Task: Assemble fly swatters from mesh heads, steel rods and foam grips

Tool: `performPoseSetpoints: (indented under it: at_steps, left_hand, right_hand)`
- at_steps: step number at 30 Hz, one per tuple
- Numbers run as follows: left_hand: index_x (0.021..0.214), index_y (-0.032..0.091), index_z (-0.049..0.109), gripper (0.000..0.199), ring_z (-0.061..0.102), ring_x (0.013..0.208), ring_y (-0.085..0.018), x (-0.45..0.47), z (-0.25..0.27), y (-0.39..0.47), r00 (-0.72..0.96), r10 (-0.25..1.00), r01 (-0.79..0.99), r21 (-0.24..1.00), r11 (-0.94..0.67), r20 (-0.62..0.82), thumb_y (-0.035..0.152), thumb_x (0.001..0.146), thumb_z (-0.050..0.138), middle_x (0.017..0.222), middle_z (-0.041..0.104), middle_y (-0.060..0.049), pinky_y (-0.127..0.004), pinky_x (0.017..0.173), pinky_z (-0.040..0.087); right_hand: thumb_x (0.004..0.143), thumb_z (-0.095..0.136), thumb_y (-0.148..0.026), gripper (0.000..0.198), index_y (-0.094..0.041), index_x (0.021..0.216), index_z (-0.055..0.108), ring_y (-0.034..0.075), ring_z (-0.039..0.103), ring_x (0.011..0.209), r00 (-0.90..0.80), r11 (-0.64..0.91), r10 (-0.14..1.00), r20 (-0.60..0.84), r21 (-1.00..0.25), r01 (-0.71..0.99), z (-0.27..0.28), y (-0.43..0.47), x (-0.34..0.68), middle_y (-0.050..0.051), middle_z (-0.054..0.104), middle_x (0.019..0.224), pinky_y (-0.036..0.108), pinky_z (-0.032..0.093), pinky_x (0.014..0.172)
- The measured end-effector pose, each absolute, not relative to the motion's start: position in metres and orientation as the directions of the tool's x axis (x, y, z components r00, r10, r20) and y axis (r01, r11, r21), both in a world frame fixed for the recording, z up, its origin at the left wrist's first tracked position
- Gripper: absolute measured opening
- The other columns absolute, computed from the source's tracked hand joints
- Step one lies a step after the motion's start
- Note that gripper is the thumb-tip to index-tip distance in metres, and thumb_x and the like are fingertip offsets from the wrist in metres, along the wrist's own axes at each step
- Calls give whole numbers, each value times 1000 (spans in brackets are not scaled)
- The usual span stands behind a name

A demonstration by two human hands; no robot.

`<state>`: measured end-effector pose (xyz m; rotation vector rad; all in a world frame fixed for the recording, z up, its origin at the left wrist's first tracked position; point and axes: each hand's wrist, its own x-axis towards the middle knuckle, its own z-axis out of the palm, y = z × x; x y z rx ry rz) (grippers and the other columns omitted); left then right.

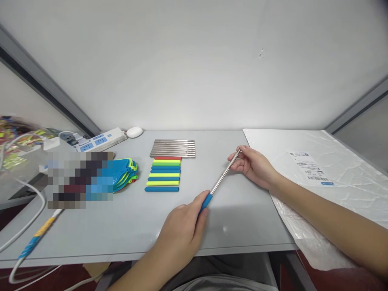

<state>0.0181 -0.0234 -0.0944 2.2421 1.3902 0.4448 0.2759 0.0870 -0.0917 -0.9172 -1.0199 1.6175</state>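
Note:
My left hand is wrapped round the blue handle of a metal telescopic rod, which slants up to the right above the table. At its far end, the thumb and fingers of my right hand pinch the thin tip. Left of the rod, several loose handle sleeves in red, green, yellow and blue lie in a column. Just behind them is a neat row of bare metal rods. A stack of flat perforated plastic pieces, blue and yellow-green, lies farther left, partly hidden by a blurred patch.
A white plastic mailing bag with a printed label covers the right side of the grey table. At the back left are a power strip, a white oval object and a white cable. A wall stands behind.

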Motion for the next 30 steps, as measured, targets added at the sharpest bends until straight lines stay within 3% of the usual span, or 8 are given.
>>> performPoseSetpoints:
  at_steps: [5,12,17,21,26,30]
  left_hand:
    - [142,22,39,45,65,84,-26,19,-95,-23,438,898,755,526,-392,40,36,100,31,92,70,-7,-37,73,48]
    - [146,20,36,50,63,76,-26,23,-89,-21,405,911,776,556,-297,-78,36,100,25,84,69,-7,-37,68,46]
    - [147,20,34,51,62,78,-27,23,-86,-22,396,912,769,581,-266,-107,37,100,23,87,69,-8,-37,70,45]
    - [146,22,35,50,61,80,-26,19,-86,-23,390,916,722,648,-243,-91,39,100,26,87,67,-8,-36,70,43]
    - [146,23,30,48,57,75,-18,14,-85,-27,304,953,442,886,-140,-2,37,100,35,86,63,-3,-30,69,42]
    - [134,23,41,39,56,82,-15,10,-85,-29,97,993,90,993,-77,68,39,99,40,103,63,-5,-30,78,44]
  right_hand:
    - [97,46,-37,16,-22,96,53,15,71,67,-249,-177,964,-92,-922,-345,-91,86,276,6,72,93,33,56,74]
    - [95,48,-38,17,-22,95,54,17,72,69,-308,-214,945,-108,-918,-333,-89,82,272,5,72,93,35,56,76]
    - [94,54,-44,24,-20,93,55,20,73,73,-463,-164,880,-107,-983,-85,-90,73,264,5,73,79,36,55,75]
    - [92,57,-45,26,-19,92,59,17,69,69,-475,-48,877,-69,-997,58,-90,71,266,4,70,75,33,53,71]
    - [89,62,-43,24,-19,86,60,15,59,65,-523,94,851,-55,-962,255,-85,70,272,1,64,70,30,47,66]
    - [92,56,-40,20,-22,87,64,16,57,67,-613,414,790,17,-753,512,-74,61,269,1,64,74,28,43,62]
